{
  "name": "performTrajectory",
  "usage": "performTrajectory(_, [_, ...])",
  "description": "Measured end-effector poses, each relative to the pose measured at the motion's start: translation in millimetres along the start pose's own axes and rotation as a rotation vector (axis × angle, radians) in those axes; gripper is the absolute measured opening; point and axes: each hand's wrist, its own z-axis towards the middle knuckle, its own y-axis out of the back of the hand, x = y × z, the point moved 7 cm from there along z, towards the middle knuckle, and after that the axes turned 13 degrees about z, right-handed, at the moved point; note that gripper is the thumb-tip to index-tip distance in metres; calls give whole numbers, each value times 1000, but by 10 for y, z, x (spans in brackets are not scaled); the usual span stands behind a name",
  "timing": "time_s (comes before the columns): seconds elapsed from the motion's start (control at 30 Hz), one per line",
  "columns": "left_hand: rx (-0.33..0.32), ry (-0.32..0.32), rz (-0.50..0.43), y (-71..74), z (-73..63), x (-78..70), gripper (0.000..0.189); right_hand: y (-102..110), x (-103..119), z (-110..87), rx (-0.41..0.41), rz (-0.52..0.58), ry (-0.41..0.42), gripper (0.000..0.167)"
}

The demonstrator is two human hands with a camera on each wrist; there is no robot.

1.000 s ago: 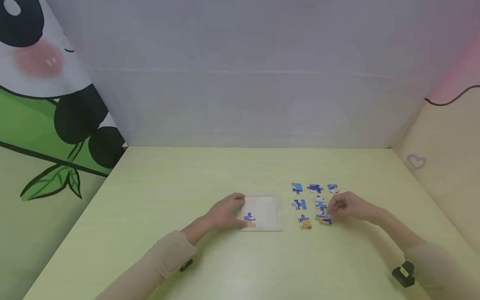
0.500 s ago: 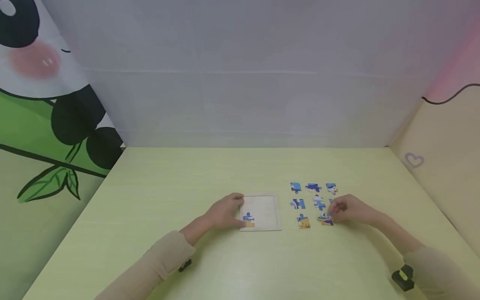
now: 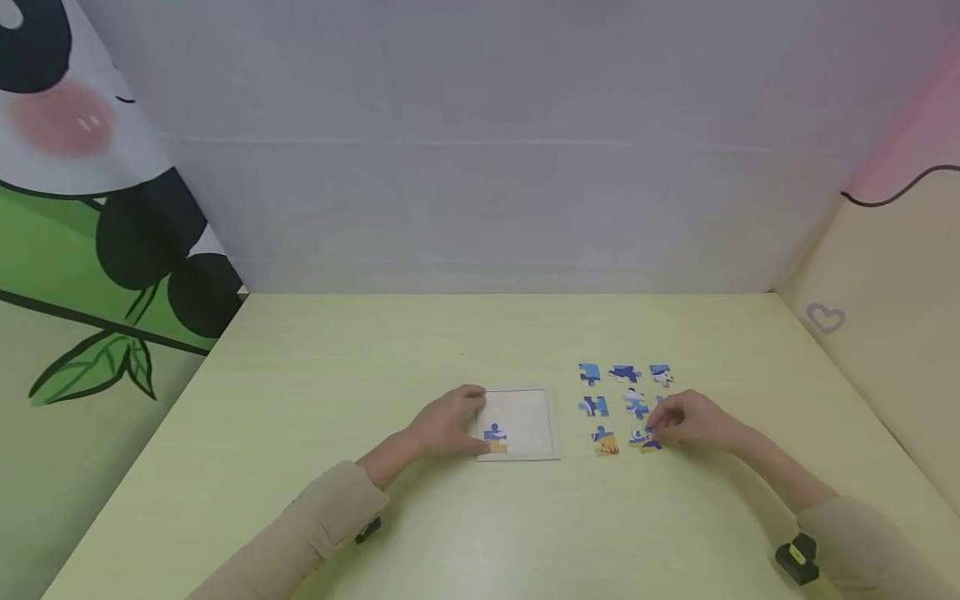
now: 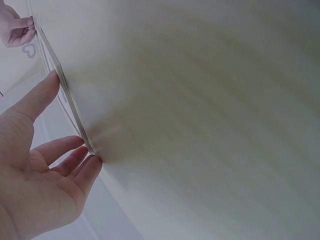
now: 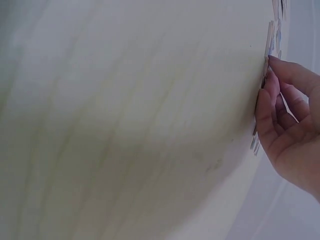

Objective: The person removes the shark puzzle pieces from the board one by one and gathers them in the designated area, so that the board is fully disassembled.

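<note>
My left hand (image 3: 448, 423) holds the left side of a shallow square puzzle tray (image 3: 557, 425), thumb at the near corner and fingers at the far one. In the left wrist view, the thumb and fingers of that hand grip the tray's edge (image 4: 67, 90). One blue-and-yellow puzzle piece (image 3: 495, 435) lies in the tray's near left corner. My right hand (image 3: 692, 418) pinches a blue-and-yellow puzzle piece (image 3: 649, 445) at the near right of the loose pieces, its fingertips partly covering it. The right wrist view has this hand's fingertips low at the table, by the pieces' edges.
Several loose puzzle pieces (image 3: 604, 442) lie in rough rows right of the tray, one partly hidden behind my right hand. The pale table (image 3: 360, 358) ends at a grey back wall (image 3: 480, 217). Painted side walls stand left and right.
My right hand's fingers have moved slightly left over the near right piece, which looks a little shifted. My left hand stays on the tray. The whole head view has drifted slightly.
</note>
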Motion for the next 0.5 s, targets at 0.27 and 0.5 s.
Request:
performTrajectory(0.27, [-10,-3,-17,24,-11,-7,68,14,-41,-8,-22,-22,-3,10])
performTrajectory(0.5, [-20,-17,-29,38,-28,-23,66,16,43,-6,-36,-33,20,13])
